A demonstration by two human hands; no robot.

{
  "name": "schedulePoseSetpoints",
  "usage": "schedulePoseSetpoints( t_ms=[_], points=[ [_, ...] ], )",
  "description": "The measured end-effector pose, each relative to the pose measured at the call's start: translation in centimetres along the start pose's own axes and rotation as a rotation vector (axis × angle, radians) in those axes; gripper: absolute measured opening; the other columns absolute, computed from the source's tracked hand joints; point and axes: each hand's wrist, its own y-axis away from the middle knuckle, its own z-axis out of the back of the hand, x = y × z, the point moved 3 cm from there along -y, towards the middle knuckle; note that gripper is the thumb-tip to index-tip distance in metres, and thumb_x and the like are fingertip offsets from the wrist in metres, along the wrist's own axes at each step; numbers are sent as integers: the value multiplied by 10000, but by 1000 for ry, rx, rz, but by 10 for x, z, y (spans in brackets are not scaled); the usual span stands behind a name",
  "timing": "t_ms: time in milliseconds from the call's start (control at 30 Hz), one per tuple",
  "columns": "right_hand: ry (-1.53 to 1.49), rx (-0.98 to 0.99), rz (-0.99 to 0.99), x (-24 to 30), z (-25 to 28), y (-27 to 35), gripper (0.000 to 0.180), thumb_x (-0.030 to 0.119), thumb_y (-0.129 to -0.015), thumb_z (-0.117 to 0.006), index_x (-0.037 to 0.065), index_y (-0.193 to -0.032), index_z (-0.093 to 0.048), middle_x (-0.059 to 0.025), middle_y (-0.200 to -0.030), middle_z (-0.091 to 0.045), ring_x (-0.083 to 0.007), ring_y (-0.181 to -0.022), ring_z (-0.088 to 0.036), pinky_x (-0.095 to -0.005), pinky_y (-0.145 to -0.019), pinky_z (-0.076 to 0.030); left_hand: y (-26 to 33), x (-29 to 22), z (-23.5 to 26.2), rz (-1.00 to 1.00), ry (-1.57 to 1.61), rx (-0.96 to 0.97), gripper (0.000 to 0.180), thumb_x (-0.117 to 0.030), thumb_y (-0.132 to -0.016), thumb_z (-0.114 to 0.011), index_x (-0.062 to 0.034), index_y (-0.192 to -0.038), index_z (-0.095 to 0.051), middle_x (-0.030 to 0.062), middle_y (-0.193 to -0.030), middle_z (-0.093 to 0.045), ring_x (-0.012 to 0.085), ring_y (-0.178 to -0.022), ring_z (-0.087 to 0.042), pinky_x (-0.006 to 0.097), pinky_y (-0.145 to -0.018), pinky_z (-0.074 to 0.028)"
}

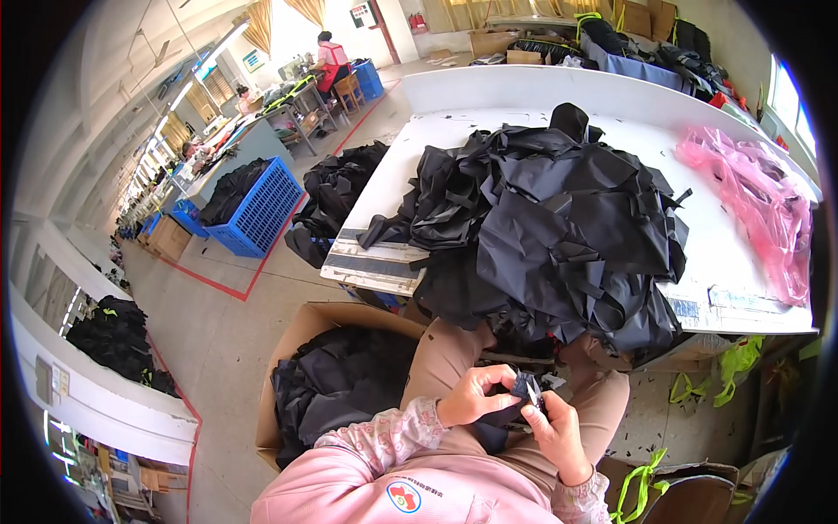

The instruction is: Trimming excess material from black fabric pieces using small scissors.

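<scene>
My left hand [478, 396] pinches the edge of a piece of black fabric [522, 384] above my lap. Close beside it, my right hand [560, 435] is closed on a small dark tool with a silvery blade [532, 397], which touches or nearly touches the fabric. My fingers hide most of the tool, so its exact kind does not show. More of the black fabric hangs down between my knees. Just beyond my hands, a large heap of black fabric pieces [559, 218] covers the middle of the white table and droops over its near edge.
The white table [436, 131] has a raised back rim. Pink plastic film [759, 210] lies at its right. A cardboard box [292, 345] of black fabric stands left of my legs. Farther off are a blue crate [262, 214] and people at workbenches. Neon-yellow straps [738, 371] hang at right.
</scene>
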Motion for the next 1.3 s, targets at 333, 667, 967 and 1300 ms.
schedulePoseSetpoints(
  t_ms=[333,667,967,1300],
  points=[
    [71,6,3,2,2,4,335,243,-876,-701,-24,-777,-525,-65,-577,-484,-100,-569,-400,-288,-486,-384,5,3,-3,37,30,23,119,36,-826,-634,7,-940,-615,24,-945,-566,110,-915,-538,257,-809,-423],
    [184,61,72,7,6,0,335,256,-853,-718,-14,-803,-527,-141,-590,-474,-151,-533,-401,-330,-490,-397,4,-7,0,160,115,35,103,15,-837,-619,6,-939,-627,29,-979,-599,109,-928,-565,259,-831,-451],
    [184,135,33,4,12,0,329,264,-867,-705,-30,-896,-561,-114,-611,-473,-150,-551,-387,-322,-504,-387,-1,-4,4,220,166,25,122,7,-757,-602,25,-871,-640,42,-872,-595,130,-838,-562,258,-785,-439],
    [209,129,78,5,16,7,365,312,-869,-691,-30,-882,-567,-164,-583,-497,-252,-472,-444,-359,-483,-397,-2,-6,5,193,122,-1,121,7,-745,-599,36,-855,-639,58,-871,-599,149,-840,-578,270,-808,-456]
  ],
)
